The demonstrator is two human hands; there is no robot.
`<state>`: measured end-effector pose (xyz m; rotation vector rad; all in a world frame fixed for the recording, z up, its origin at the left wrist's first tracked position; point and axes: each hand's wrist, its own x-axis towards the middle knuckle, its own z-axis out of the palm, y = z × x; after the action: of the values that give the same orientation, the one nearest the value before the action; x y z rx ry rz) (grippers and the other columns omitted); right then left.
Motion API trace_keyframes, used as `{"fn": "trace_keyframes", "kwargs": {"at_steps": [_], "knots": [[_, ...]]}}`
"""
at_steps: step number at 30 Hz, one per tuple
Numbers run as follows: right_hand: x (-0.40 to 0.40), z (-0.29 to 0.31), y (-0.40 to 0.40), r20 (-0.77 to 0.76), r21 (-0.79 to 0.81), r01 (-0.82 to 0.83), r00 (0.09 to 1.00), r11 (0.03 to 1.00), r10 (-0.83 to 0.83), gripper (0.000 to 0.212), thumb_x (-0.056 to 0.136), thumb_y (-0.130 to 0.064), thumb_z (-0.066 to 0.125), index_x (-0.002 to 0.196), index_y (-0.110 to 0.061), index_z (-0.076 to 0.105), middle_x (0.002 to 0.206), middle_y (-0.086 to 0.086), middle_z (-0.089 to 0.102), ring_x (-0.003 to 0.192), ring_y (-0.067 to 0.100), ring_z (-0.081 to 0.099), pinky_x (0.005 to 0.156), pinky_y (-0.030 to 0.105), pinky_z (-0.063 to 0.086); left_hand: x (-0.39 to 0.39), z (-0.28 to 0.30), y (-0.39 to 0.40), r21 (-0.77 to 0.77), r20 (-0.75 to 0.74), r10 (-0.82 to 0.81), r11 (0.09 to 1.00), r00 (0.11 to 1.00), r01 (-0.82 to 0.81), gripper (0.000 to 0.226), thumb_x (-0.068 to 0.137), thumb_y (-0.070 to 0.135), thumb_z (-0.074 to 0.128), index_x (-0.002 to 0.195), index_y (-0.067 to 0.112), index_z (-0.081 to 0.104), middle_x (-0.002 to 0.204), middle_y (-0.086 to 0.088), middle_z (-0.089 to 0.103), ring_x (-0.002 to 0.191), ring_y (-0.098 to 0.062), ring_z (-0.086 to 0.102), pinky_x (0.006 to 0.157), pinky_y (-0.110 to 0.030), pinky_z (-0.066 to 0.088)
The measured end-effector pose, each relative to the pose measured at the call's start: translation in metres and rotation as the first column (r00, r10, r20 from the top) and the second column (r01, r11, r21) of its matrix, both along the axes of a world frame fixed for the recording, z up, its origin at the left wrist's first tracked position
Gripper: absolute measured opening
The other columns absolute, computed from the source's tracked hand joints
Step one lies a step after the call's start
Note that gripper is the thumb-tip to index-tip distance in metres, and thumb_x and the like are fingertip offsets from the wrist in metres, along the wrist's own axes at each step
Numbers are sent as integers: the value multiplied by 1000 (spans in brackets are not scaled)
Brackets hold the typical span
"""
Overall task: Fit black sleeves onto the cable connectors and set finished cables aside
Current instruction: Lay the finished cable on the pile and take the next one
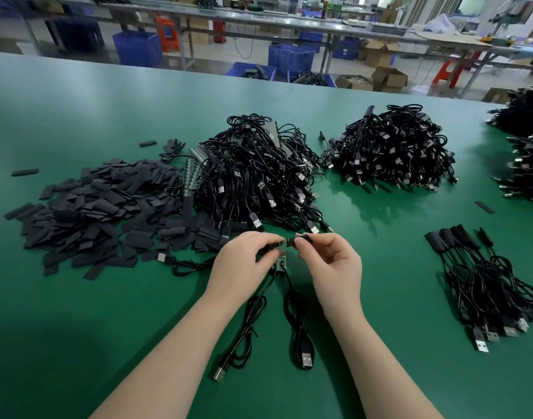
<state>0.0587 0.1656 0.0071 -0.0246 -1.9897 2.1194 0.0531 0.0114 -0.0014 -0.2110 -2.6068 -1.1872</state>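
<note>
My left hand [244, 264] pinches the small circuit-board connector [278, 243] of a black cable. My right hand [331, 264] pinches a black sleeve [295, 239] at the connector's tip. A second bare connector board [279, 264] hangs below my left hand. Two cables [247, 328] trail toward me, and their USB plugs [307, 359] lie on the green table [77, 328]. A heap of loose black sleeves [98, 213] lies at the left. At the right lie several sleeved cables [483, 279] side by side.
A big tangle of cables [259, 176] sits behind my hands, another pile [392, 152] right of it, and more piles [528, 164] at the far right edge. Stray sleeves [484, 207] lie on the table. Benches, blue crates [291, 57] and cardboard boxes stand beyond.
</note>
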Motion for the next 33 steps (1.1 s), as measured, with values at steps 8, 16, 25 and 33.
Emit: {"fn": "trace_keyframes", "kwargs": {"at_steps": [8,16,25,33], "knots": [[1,1,0,-25,-40,19,999,999,-20,29,84,-6,76,73,-32,72,85,0,77,80,13,72,74,21,56,0,-1,0,30,9,-14,999,1000,14,26,88,26,70,113,31,70,108,17,65,100,0,59,88,-24,50],[5,3,-5,-79,-14,32,996,999,-33,22,84,-3,75,84,-24,70,88,-4,76,84,9,72,74,15,53,-1,-4,0,45,1,-35,998,999,35,25,87,29,72,111,33,71,104,21,64,98,2,59,85,-14,48],[4,0,-3,-73,63,82,994,995,-78,21,84,-9,77,80,-27,68,80,-10,73,76,5,70,71,14,52,-2,-6,1,167,3,-78,983,997,77,26,84,28,73,108,39,70,102,24,65,98,5,60,85,-14,48],[3,0,-1,-86,110,35,996,993,-26,29,85,-10,77,78,-38,70,79,-11,72,75,5,68,69,14,51,-2,-7,1,249,1,-147,958,989,142,25,81,34,72,103,43,69,101,27,64,96,4,61,83,-8,44]]}}
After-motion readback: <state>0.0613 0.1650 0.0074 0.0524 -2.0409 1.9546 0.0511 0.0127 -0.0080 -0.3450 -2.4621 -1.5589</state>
